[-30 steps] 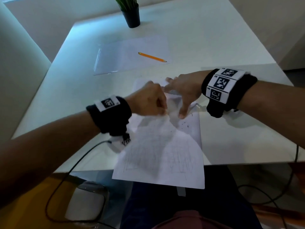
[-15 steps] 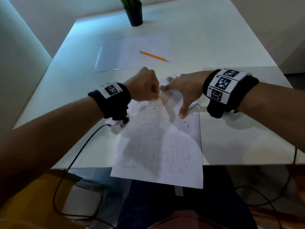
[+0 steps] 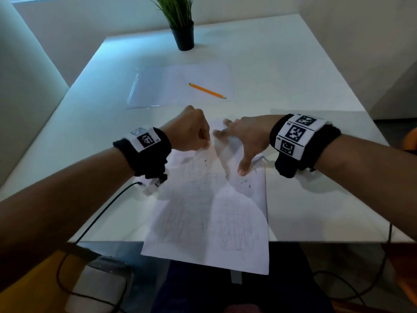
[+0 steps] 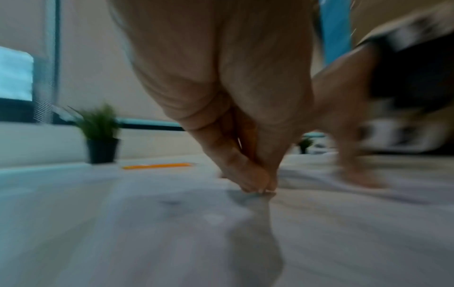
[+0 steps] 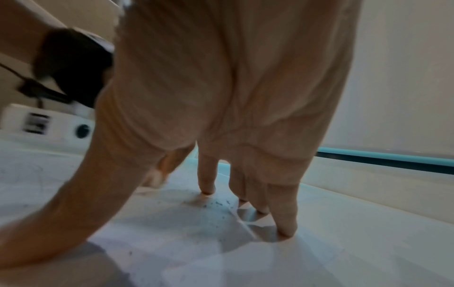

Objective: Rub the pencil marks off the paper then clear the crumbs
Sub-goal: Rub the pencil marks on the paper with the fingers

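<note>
A white paper (image 3: 209, 222) with faint pencil scribbles lies on the white table (image 3: 304, 75), its near end hanging over the front edge. My left hand (image 3: 204, 141) is curled over the paper's far part. Its fingertips (image 4: 258, 186) pinch together on the sheet around a small white eraser (image 5: 154, 178), which is mostly hidden. My right hand (image 3: 237, 141) presses the paper's far right part with spread, straight fingers (image 5: 285, 227) and the thumb. Dark eraser crumbs (image 3: 244, 184) lie scattered near the thumb and by the fingers (image 5: 216, 203).
An orange pencil (image 3: 207, 91) lies on a second pale sheet (image 3: 169, 86) farther back. A potted plant (image 3: 182, 30) stands at the table's far edge. A black cable (image 3: 97, 220) runs from my left wrist over the front edge.
My left hand has slid away from me along the paper to its far part, close to the right fingers. The right hand has stayed pressed in place.
</note>
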